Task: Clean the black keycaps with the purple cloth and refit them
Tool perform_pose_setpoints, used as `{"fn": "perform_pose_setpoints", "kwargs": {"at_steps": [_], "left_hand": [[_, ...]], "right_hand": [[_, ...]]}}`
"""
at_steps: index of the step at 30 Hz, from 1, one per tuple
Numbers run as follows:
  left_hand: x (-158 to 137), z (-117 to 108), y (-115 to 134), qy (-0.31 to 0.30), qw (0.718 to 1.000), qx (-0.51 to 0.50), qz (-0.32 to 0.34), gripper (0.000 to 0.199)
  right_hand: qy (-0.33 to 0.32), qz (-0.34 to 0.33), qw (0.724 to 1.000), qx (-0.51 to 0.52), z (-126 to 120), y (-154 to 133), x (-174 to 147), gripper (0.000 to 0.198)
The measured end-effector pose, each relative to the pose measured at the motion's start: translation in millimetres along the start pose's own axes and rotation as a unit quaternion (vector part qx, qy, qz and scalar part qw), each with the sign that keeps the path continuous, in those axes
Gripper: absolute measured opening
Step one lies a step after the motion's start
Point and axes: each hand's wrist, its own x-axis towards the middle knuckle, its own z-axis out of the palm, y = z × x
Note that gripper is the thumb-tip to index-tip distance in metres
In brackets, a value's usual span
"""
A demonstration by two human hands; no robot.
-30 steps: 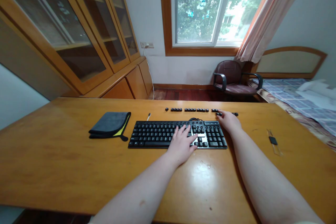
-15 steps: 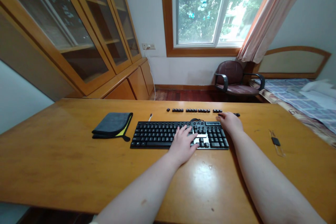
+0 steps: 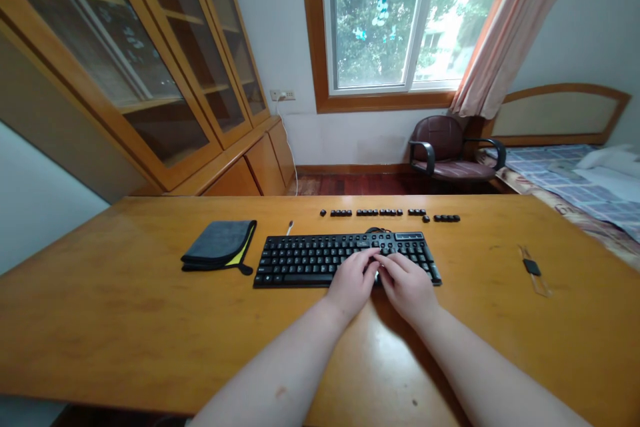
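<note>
A black keyboard [image 3: 300, 260] lies flat in the middle of the desk, with some keys at its right part covered by my hands. My left hand [image 3: 353, 277] is over the keyboard, fingers bent and drawn together, their tips meeting those of the other hand. From the right, my right hand [image 3: 410, 287] reaches over the arrow-key area in a pinch. Whatever is between the fingertips is hidden. Behind the keyboard, loose black keycaps lie in small groups, among them a group of several [image 3: 367, 212], a single keycap [image 3: 426, 219] and a row at the right [image 3: 447, 218].
A folded grey and yellow cloth [image 3: 217, 243] lies left of the keyboard, near a small brush-like stick [image 3: 290, 227]. On the right is a wire keycap puller [image 3: 533, 267]. The wooden desk [image 3: 125, 307] spans the view; a chair [image 3: 450, 153] stands beyond it.
My right hand has come back from the keycaps behind the keyboard to its right part, meeting my left hand. My left fingers, spread before, are now drawn together.
</note>
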Motion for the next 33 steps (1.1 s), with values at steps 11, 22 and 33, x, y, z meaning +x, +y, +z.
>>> {"fn": "perform_pose_setpoints", "kwargs": {"at_steps": [11,22,33], "left_hand": [[6.2,5.8,-6.9,0.054,0.990,-0.104,-0.079,0.022],[8.9,9.3,-19.3,0.106,0.978,-0.155,-0.095,0.020],[4.9,7.4,-9.5,0.093,0.979,-0.166,-0.069,0.020]], "right_hand": [[-0.008,-0.010,0.997,0.079,7.0,15.0,8.1,0.027],[0.045,0.017,0.988,0.150,4.2,14.3,9.7,0.040],[0.153,0.200,0.947,0.198,11.4,16.6,10.7,0.016]]}}
